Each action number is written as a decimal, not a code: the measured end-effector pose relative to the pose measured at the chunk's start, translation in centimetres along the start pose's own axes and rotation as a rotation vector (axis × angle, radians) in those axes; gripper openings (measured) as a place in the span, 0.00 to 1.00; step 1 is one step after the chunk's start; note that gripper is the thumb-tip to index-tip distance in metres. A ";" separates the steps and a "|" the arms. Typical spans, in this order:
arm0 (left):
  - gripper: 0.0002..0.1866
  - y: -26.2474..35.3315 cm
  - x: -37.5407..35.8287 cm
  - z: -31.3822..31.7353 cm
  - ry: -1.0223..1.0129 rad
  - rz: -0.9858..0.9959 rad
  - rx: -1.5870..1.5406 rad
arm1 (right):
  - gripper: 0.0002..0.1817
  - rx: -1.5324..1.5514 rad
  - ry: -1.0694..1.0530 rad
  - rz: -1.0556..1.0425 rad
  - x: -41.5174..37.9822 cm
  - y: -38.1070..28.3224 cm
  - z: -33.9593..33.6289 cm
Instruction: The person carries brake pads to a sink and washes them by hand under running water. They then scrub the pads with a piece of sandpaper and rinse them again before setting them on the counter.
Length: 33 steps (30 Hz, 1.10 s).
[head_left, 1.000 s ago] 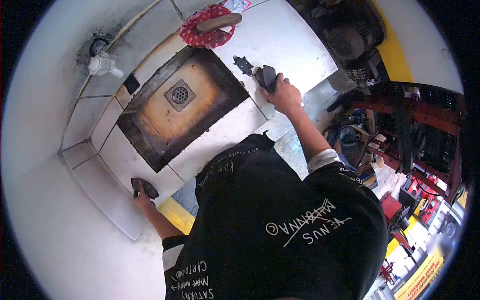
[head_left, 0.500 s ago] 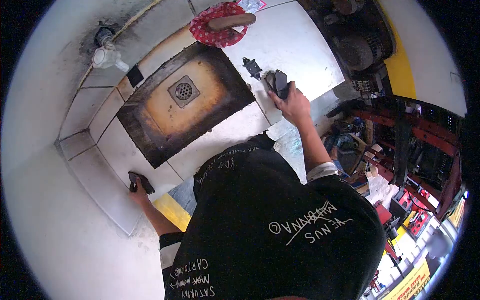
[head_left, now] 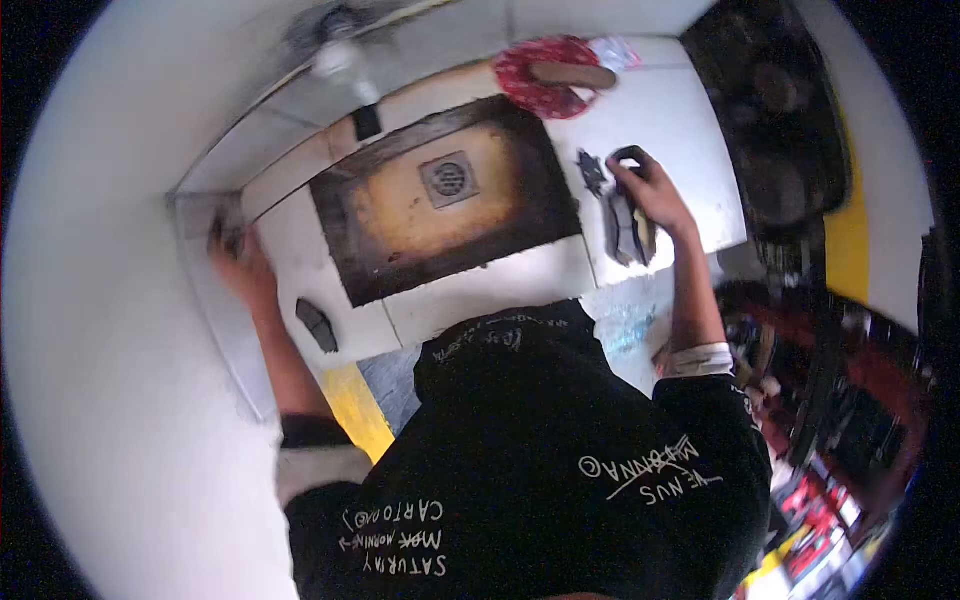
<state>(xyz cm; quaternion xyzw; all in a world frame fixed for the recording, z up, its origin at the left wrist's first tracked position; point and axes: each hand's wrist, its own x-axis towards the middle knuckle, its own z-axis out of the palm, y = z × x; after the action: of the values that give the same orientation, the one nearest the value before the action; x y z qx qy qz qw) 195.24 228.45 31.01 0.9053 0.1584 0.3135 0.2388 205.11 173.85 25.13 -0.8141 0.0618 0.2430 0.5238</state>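
Observation:
My right hand (head_left: 655, 195) is over the right side of the counter, fingers curved and apart, the tips dark. Just below it lie dark brake pads (head_left: 622, 232), close together, one with a yellowish side. A small black metal piece (head_left: 590, 172) sits left of that hand. My left hand (head_left: 243, 268) is raised near the left wall, blurred; its fingertips look dark, and whether they hold something cannot be made out. Another dark brake pad (head_left: 317, 325) lies alone on the white tiles nearer to me, right of the left forearm.
A stained sink basin (head_left: 340, 240) with a square drain (head_left: 450, 180) is between my hands. A white tap (head_left: 345, 70) is on the back wall. A red patterned cloth (head_left: 520, 75) with a wooden-handled brush (head_left: 572, 75) lies at the back right. Cluttered dark shelves (head_left: 780, 120) stand beyond.
My left hand has left the brake pad, which stays on the tiles, and moved up toward the wall. My right hand has lifted from the right-hand pads. The view has turned.

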 end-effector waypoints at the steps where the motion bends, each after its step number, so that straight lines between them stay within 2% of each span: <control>1: 0.26 2.7 3.4 1.2 -0.075 0.193 0.023 | 0.24 0.403 -0.068 -0.007 2.1 -0.4 2.3; 2: 0.29 6.9 6.4 2.0 -0.110 0.448 0.225 | 0.22 0.732 -0.192 0.161 3.2 -2.2 4.6; 3: 0.31 10.3 8.9 3.2 -0.112 0.717 0.160 | 0.22 0.997 -0.246 0.185 5.7 -2.4 8.0; 4: 0.30 12.3 11.0 4.1 -0.243 0.864 0.319 | 0.22 1.071 -0.323 0.012 10.0 0.7 11.5; 5: 0.29 13.5 12.7 5.4 -0.335 1.062 0.335 | 0.23 1.276 -0.401 0.144 7.4 -5.0 13.4; 6: 0.29 14.6 14.2 6.5 -0.438 1.265 0.348 | 0.25 1.444 -0.558 0.194 11.0 -3.8 16.4; 7: 0.29 14.8 15.1 7.7 -0.424 1.262 0.363 | 0.26 1.469 -0.607 0.267 12.3 -4.7 18.6; 8: 0.28 14.7 15.7 9.0 -0.512 1.307 0.451 | 0.27 1.497 -0.699 0.300 13.4 -5.6 20.6; 9: 0.26 15.0 16.0 10.1 -0.606 1.350 0.539 | 0.30 1.495 -0.597 0.321 13.3 -7.0 22.5; 10: 0.26 16.3 15.3 10.6 -0.605 1.357 0.551 | 0.31 1.537 -0.633 0.345 14.3 -7.4 24.0; 12: 0.25 19.1 12.0 10.7 -0.538 0.882 0.825 | 0.31 1.599 -0.666 0.370 16.9 -7.3 26.7; 13: 0.25 19.6 11.5 10.7 -0.551 0.897 0.832 | 0.33 1.587 -0.668 0.345 17.9 -7.4 27.7; 15: 0.27 20.2 10.6 10.6 -0.460 0.514 0.627 | 0.35 1.587 -0.659 0.327 18.3 -7.3 29.1; 16: 0.27 19.1 10.0 10.8 -0.465 0.520 0.627 | 0.37 1.633 -0.658 0.301 18.2 -8.2 28.9; 18: 0.33 14.7 8.6 12.3 -0.099 -0.182 -1.060 | 0.38 1.693 -0.629 0.275 17.6 -10.4 27.7; 19: 0.33 13.2 8.3 13.4 -0.112 -0.166 -1.058 | 0.38 1.708 -0.628 0.261 17.5 -11.6 27.0; 22: 0.38 8.5 3.4 15.7 -0.258 -0.743 -1.921 | 0.37 1.640 -0.464 0.262 15.8 -12.0 26.0; 24: 0.37 8.4 2.1 18.2 -0.382 -0.784 -1.662 | 0.37 1.631 -0.455 0.235 16.2 -12.2 26.8; 25: 0.35 7.7 1.1 20.4 -0.522 -0.826 -1.400 | 0.37 1.630 -0.443 0.203 16.3 -12.1 27.4; 26: 0.34 7.5 0.0 22.3 -0.651 -0.856 -1.131 | 0.35 1.529 -0.488 0.028 16.5 -11.5 28.7; 27: 0.32 9.2 -0.9 22.0 -0.682 -0.749 -0.658 | 0.35 1.250 -0.269 0.165 16.5 -11.4 30.1; 29: 0.33 9.4 -1.8 23.3 -0.481 -0.679 -1.094 | 0.35 1.132 -0.258 0.074 14.0 -12.6 29.2; 30: 0.33 9.3 -1.3 23.6 -0.491 -0.683 -1.090 | 0.35 1.137 -0.251 0.080 13.9 -12.7 29.2; 32: 0.34 9.2 -0.9 23.8 -0.493 -1.155 -1.118 | 0.36 0.755 -0.239 -0.016 13.6 -11.7 29.4; 33: 0.34 9.0 -1.4 24.6 -0.512 -1.176 -1.111 | 0.36 0.757 -0.226 0.007 14.8 -10.9 29.5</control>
<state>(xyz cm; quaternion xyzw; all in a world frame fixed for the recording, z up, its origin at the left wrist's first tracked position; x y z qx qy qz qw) 211.22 212.07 18.14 0.4700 0.3673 -0.0440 0.8014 212.13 207.02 17.43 -0.5313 0.0920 0.2930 0.7896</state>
